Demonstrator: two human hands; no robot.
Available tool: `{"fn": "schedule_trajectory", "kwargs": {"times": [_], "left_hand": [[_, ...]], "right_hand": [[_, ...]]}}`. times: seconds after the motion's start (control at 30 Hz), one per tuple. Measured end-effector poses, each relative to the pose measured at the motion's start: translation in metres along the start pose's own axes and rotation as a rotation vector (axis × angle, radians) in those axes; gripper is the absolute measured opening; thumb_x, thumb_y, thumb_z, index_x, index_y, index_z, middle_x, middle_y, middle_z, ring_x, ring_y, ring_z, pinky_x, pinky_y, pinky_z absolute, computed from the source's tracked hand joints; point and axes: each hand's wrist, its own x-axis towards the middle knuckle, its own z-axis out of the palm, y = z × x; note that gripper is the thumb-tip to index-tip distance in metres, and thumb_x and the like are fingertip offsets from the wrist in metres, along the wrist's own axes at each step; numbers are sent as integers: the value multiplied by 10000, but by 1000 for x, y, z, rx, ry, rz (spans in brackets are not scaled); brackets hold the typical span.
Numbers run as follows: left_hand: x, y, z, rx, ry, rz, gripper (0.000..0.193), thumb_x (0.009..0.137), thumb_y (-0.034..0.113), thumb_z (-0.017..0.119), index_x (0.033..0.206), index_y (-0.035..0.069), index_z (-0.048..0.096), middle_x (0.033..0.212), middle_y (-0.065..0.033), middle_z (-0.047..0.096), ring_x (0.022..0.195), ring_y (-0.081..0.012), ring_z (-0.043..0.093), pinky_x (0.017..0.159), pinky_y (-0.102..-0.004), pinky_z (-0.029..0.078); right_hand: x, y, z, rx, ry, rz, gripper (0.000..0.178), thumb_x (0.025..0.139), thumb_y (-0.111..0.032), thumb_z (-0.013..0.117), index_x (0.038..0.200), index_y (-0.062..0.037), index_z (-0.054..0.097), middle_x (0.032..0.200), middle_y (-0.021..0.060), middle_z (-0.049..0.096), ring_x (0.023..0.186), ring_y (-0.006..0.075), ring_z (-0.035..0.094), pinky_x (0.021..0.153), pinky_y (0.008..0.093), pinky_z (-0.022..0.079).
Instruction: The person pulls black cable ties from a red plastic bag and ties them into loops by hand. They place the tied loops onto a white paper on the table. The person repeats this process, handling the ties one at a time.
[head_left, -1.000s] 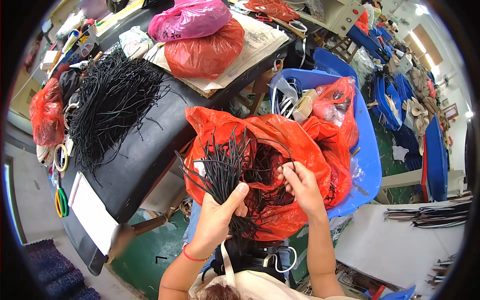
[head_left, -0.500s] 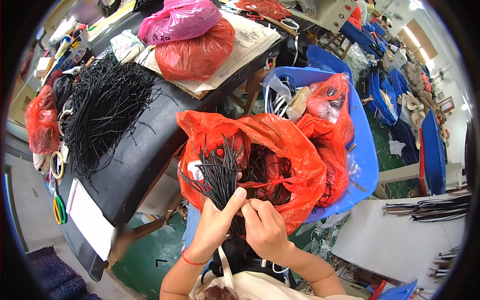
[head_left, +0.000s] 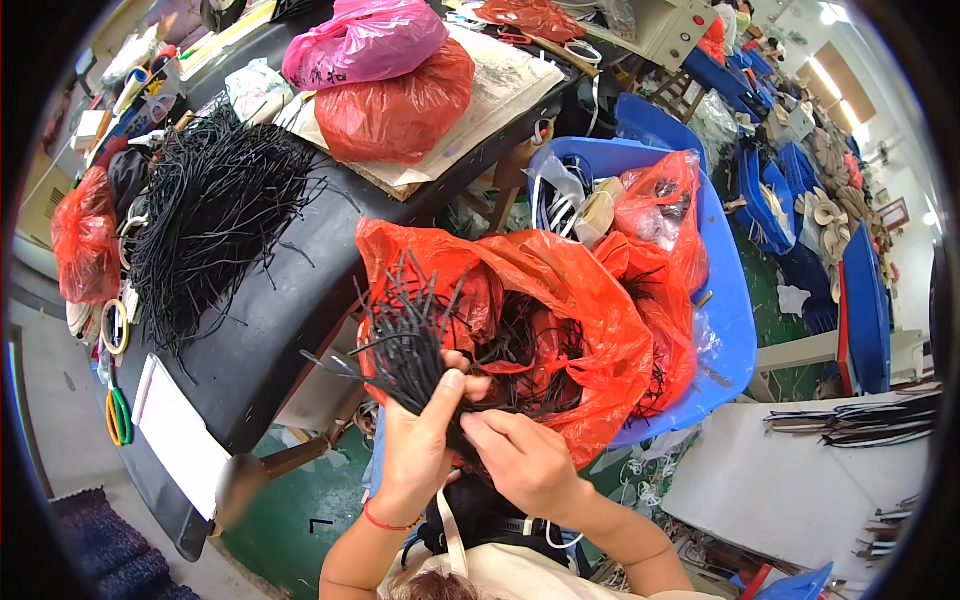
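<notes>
My left hand [head_left: 425, 430] is closed around a bundle of thin black cords [head_left: 400, 340], whose loose ends fan out above the thumb and fingers. Close by on the right, my right hand [head_left: 525, 455] pinches its thumb and fingertips together beside the lower part of the bundle. What lies in that pinch is too small to make out. Just beyond both hands, a red plastic bag [head_left: 610, 350] gapes wide, with more black cords [head_left: 520, 335] inside it.
Behind the bag stands a blue bin [head_left: 730, 340] holding further bags and a tape roll. On the black table [head_left: 300, 290] at left lie a heap of black cords [head_left: 215, 215], scissors [head_left: 118, 415] and a white board [head_left: 180, 435]. A pale table [head_left: 750, 470] with dark strips is at right.
The bundle and my left hand have shifted slightly left, and the cord ends now lean more to the left. My right hand has moved slightly down, still beside the bundle.
</notes>
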Motion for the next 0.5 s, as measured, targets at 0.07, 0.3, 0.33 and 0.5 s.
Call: {"fn": "schedule_trajectory", "kwargs": {"times": [0.07, 0.3, 0.33, 0.5], "left_hand": [[0, 5, -8, -22, -5, 85, 236, 908, 70, 539, 1129, -8, 511, 1009, -83, 613, 710, -101, 575, 675, -246, 499], [-9, 18, -5, 63, -90, -85, 336, 903, 57, 532, 1206, -62, 448, 984, -228, 611, 777, -166, 631, 674, -274, 533], [-9, 19, -4, 94, -100, -82, 334, 906, 67, 531, 1205, -58, 450, 952, -205, 621, 743, -152, 625, 656, -264, 524], [-4, 15, -17, 199, -120, -59, 308, 926, 120, 514, 1189, -37, 478, 817, -90, 626, 607, -90, 551, 582, -221, 459]], "right_hand": [[9, 21, -14, -36, -2, 251, 133, 835, -63, 536, 911, 17, 611, 818, 166, 600, 701, 316, 595, 648, 394, 495], [-8, 153, 35, -290, -398, 973, 346, 804, -284, 622, 850, 58, 614, 853, 287, 616, 884, 455, 587, 748, 510, 476], [-8, 157, 42, -318, -358, 987, 315, 797, -269, 626, 861, 39, 621, 844, 283, 618, 882, 457, 587, 754, 513, 475], [-24, 166, 34, -122, -128, 952, 225, 810, -226, 614, 839, -3, 615, 784, 238, 625, 814, 402, 615, 696, 459, 478]]}}
